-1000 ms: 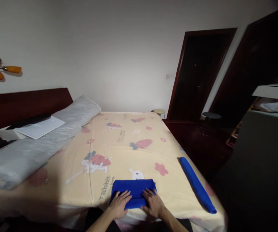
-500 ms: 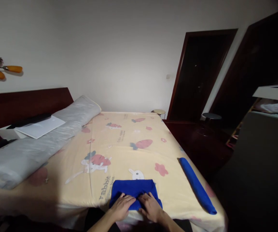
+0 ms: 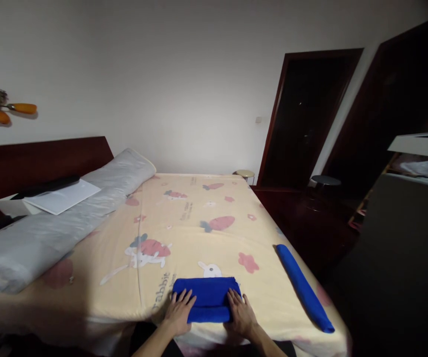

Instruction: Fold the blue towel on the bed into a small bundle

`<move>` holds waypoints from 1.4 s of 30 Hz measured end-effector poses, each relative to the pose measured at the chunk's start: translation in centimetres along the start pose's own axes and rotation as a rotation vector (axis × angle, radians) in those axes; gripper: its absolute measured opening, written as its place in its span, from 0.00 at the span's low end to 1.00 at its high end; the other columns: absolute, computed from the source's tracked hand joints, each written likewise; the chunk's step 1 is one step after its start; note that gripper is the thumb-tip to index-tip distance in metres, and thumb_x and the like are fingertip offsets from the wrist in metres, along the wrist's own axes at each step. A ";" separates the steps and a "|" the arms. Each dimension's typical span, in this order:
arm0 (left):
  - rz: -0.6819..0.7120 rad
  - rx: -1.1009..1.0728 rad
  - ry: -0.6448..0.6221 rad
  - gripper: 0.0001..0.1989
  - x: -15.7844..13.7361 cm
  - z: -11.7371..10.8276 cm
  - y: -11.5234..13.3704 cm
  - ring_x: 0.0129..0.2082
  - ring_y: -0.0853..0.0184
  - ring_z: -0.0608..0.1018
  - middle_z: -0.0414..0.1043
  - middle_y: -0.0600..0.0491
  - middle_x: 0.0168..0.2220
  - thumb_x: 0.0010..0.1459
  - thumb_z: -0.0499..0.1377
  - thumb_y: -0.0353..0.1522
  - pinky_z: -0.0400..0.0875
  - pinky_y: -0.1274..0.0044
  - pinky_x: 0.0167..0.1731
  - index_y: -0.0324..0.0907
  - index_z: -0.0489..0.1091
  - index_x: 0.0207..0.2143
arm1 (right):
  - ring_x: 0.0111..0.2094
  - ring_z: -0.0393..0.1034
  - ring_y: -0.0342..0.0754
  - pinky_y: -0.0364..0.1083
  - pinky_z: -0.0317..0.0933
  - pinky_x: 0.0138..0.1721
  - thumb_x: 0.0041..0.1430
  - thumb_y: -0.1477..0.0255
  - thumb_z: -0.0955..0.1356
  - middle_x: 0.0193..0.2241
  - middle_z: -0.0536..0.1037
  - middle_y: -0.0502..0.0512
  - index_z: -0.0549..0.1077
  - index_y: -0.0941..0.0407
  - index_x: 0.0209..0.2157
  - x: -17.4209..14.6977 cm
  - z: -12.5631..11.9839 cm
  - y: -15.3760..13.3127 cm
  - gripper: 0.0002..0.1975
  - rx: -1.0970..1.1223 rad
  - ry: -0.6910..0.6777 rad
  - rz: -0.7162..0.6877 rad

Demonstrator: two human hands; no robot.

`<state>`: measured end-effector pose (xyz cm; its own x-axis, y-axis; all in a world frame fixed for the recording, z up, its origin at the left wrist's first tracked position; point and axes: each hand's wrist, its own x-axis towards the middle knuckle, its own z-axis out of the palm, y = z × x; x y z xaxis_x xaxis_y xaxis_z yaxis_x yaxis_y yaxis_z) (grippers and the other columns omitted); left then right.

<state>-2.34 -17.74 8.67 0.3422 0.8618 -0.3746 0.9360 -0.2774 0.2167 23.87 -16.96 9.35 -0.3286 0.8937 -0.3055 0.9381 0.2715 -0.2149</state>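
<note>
A blue cloth (image 3: 206, 291) lies on the bed at its near edge. Its near side is turned over into a thick, even roll, while the far part stays flat. My left hand (image 3: 179, 311) rests on the cloth's left end with the fingers spread. Across from it, my right hand (image 3: 241, 313) lies on the right end, fingers also apart. Both palms partly hide the ends of the roll. Further right, a second blue cloth (image 3: 305, 287), rolled into a long narrow tube, lies by itself along the bed's right edge.
The bed (image 3: 184, 233) has a yellow sheet printed with rabbits and carrots. A grey rolled bundle (image 3: 87, 208) lies along the headboard (image 3: 43, 153), with a white board (image 3: 63, 196) on it. Stools (image 3: 325, 180), a door (image 3: 310, 119) and a dark cabinet (image 3: 403, 258) stand beyond the right side.
My hands have moved apart from the middle of the cloth to its two ends, fingers spreading. The rolled near edge now shows between them. The tube-shaped cloth has stayed put.
</note>
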 end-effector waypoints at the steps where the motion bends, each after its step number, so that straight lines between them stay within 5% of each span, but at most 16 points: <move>1: -0.010 0.000 0.015 0.45 0.1 0.2 0.1 0.69 0.53 0.45 0.41 0.46 0.70 0.43 0.57 0.35 0.39 0.50 0.65 0.45 0.46 0.65 | 0.67 0.42 0.65 0.68 0.37 0.64 0.41 0.63 0.66 0.65 0.47 0.73 0.51 0.65 0.63 -0.1 -0.2 -0.3 0.47 0.013 -0.010 -0.020; 10: 0.260 -0.128 -0.049 0.42 -0.6 -0.2 3.3 0.68 0.63 0.51 0.43 0.54 0.69 0.48 0.53 0.33 0.46 0.58 0.66 0.51 0.40 0.65 | 0.67 0.42 0.58 0.65 0.36 0.66 0.50 0.63 0.62 0.67 0.47 0.61 0.45 0.55 0.65 -0.2 1.5 -3.1 0.41 0.208 -0.112 -0.373; 19: 0.119 -0.114 -0.054 0.36 -1.1 -2.3 0.8 0.67 0.59 0.55 0.49 0.52 0.68 0.48 0.55 0.38 0.49 0.55 0.64 0.50 0.53 0.62 | 0.66 0.46 0.64 0.68 0.40 0.63 0.45 0.58 0.66 0.65 0.51 0.69 0.53 0.59 0.62 0.5 0.5 0.9 0.44 0.065 -0.005 -0.090; 28: 0.022 -0.039 0.074 0.24 -1.1 -3.8 -1.3 0.54 0.56 0.73 0.74 0.49 0.52 0.49 0.55 0.40 0.61 0.61 0.58 0.49 0.68 0.51 | 0.51 0.68 0.56 0.56 0.54 0.56 0.46 0.66 0.64 0.48 0.77 0.60 0.70 0.55 0.49 0.3 -2.3 1.7 0.26 0.081 0.066 -0.101; 42: 0.012 -0.031 0.015 0.24 -1.3 -4.8 -1.5 0.51 0.55 0.75 0.75 0.46 0.50 0.46 0.55 0.33 0.68 0.64 0.52 0.46 0.69 0.49 | 0.50 0.68 0.54 0.54 0.55 0.53 0.54 0.65 0.59 0.46 0.77 0.59 0.71 0.54 0.44 0.4 -1.4 2.6 0.18 0.083 0.099 -0.094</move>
<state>-4.62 -16.43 13.16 0.3515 0.8651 -0.3579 0.9289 -0.2745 0.2488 26.36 -15.36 10.00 -0.3982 0.8978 -0.1884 0.8902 0.3286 -0.3155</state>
